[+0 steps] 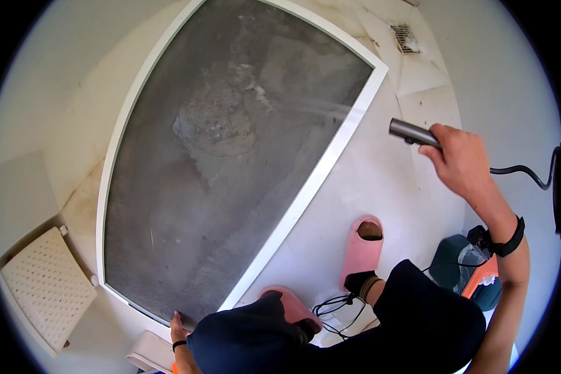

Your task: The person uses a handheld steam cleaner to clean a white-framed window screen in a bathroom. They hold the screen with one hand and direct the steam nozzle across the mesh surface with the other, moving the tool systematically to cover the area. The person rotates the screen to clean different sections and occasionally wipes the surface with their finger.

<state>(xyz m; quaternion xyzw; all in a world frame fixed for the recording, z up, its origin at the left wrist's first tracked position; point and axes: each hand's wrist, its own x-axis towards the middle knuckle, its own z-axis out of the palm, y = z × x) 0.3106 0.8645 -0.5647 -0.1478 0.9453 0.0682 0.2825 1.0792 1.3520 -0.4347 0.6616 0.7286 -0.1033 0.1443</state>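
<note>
A large window screen with dark grey mesh (230,181) and a white frame (311,184) lies before me. My right hand (461,159) is closed around a dark grey, tube-shaped spray nozzle (411,131), whose end points left toward the screen. A faint spray streaks from it across the mesh, where a wet patch glistens. A black hose (522,169) runs right from behind this hand. At the near lower corner of the screen, my left hand (179,333) grips the frame, its fingertip over the edge; the other fingers are partly hidden.
A beige perforated stool seat (50,290) stands at the left wall. Far right is a floor drain (405,38). My feet wear pink slippers (360,255) beside the frame, near black cables (340,308). A dark green and orange container (449,265) stands right of my knee.
</note>
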